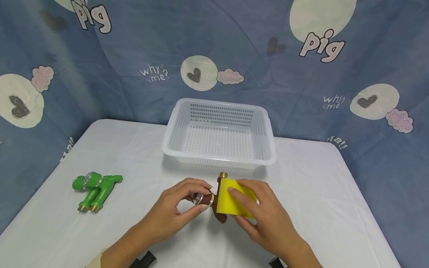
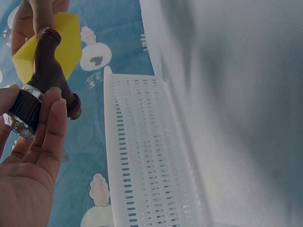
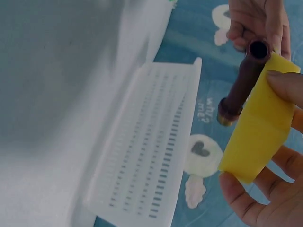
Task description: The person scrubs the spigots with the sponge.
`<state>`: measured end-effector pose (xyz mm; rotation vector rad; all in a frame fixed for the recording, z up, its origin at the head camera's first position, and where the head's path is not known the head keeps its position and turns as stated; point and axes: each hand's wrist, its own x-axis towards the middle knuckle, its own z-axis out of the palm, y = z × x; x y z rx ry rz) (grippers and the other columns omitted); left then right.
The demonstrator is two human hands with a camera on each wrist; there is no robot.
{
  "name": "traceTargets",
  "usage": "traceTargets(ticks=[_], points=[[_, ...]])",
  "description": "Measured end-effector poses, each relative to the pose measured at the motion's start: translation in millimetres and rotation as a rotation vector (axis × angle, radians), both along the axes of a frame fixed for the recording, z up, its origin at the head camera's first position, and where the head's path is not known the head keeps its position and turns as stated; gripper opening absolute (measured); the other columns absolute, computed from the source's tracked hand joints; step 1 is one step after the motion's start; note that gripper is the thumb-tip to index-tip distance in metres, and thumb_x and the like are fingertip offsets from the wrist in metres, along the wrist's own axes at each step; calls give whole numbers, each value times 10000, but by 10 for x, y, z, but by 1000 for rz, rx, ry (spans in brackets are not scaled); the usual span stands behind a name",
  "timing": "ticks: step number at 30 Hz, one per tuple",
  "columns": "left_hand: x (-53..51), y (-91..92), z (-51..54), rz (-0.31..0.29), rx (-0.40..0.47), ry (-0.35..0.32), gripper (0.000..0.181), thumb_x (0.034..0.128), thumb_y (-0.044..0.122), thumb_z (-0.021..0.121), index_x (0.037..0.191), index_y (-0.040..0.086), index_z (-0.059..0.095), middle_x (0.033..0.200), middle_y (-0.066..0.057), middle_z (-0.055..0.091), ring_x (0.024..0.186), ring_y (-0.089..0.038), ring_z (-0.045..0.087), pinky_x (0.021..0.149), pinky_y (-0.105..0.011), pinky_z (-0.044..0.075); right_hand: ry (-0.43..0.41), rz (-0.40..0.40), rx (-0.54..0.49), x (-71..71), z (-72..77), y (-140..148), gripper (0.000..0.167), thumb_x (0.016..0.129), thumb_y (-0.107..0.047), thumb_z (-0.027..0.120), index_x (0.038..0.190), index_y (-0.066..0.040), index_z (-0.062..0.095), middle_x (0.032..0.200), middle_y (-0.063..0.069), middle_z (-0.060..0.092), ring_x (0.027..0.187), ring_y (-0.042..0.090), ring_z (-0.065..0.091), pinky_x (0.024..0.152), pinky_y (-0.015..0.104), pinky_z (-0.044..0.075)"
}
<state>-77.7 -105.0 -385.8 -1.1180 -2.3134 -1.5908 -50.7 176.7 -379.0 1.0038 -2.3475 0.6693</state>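
Note:
In the head view my left hand [image 1: 182,203] grips the ribbed, silver-banded knob end of a dark brown water tap [image 1: 220,203]. The left wrist view shows the fingers and thumb round that knob, with the curved brown body [image 2: 49,71] of the tap beyond them. My right hand [image 1: 268,212] pinches a yellow sponge [image 1: 231,199] between thumb and fingers, laid against the tap's body. From the right wrist the tap's round open end [image 3: 259,49] shows beside the sponge, which hides part of the body. A brass-coloured tip [image 1: 223,175] points toward the basket.
A white perforated plastic basket [image 1: 219,158] stands just beyond the hands. On the left of the white-covered table [image 1: 134,149] lies a green tap fitting [image 1: 98,190] with brass-coloured ends. A blue printed cloth [image 1: 254,85] hangs behind the table.

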Motion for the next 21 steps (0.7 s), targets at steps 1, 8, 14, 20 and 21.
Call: traceTargets(ticks=[1,8,14,20,21], points=[[2,-3,-2,3,-2,-1,354,952,82,786,1246,223,649,1311,54,641,1026,-103,672,836,-289,608,-12,-13,4,-3,-1,11,415,1048,-354,630,1420,-169,629,1422,112,556,1253,305,523,1126,268,374],[11,-10,-11,-5,8,-13,358,950,67,785,1246,214,647,1315,33,643,1047,-123,671,834,-297,615,52,80,-76,45,23,-78,423,1076,-361,552,1393,-93,637,1396,151,573,1218,326,547,1146,262,385],[10,-6,-6,-22,20,-22,361,955,60,776,1261,200,644,1309,25,640,1042,-129,675,838,-304,618,58,92,-80,30,-6,-101,411,1079,-339,549,1391,-87,639,1390,160,575,1210,329,550,1137,270,396],[7,-5,-1,-4,15,-12,364,948,59,784,1252,206,648,1312,38,641,1041,-118,675,842,-298,614,39,26,-55,-33,-54,-22,430,1084,-379,520,1399,-111,637,1403,144,569,1221,323,541,1119,278,396],[6,-6,-3,0,15,-10,368,945,55,787,1250,206,648,1313,37,642,1046,-121,673,842,-300,614,30,12,-48,-40,-56,-8,435,1085,-386,515,1403,-115,635,1407,140,566,1225,322,538,1116,278,397]])
